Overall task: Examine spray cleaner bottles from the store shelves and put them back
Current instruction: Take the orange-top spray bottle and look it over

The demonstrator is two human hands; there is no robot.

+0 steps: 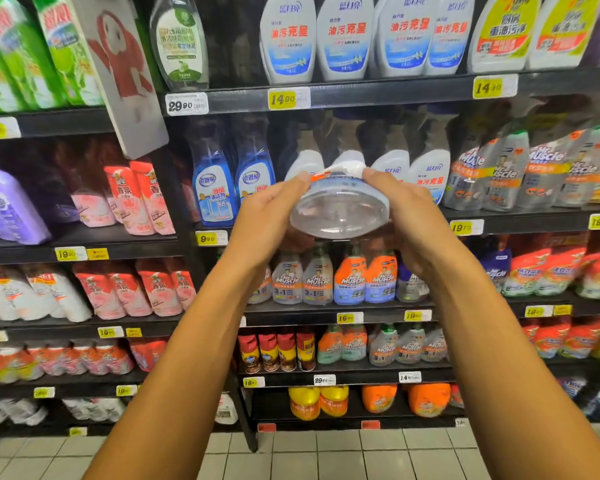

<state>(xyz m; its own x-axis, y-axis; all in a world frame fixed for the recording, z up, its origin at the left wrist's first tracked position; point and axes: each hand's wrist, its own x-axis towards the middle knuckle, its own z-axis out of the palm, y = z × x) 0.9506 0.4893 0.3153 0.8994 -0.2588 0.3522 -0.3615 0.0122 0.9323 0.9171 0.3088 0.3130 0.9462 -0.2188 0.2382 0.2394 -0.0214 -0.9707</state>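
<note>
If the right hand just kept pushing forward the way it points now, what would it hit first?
Probably the white spray bottles on the shelf straight behind it. The right hand, with the left hand, holds a clear bottle tipped base-first toward the camera; depth is hard to judge.

The clear plastic spray bottle (340, 209) has a see-through, greyish base and a white and orange label near its top. On the black metal shelves (361, 95), yellow price tags (282, 98) carry black numerals. White bottles with blue labels and red lettering (288, 39) stand above; orange and blue Mr Muscle bottles (364, 280) below. The floor tiles (326, 455) are pale cream.
</note>
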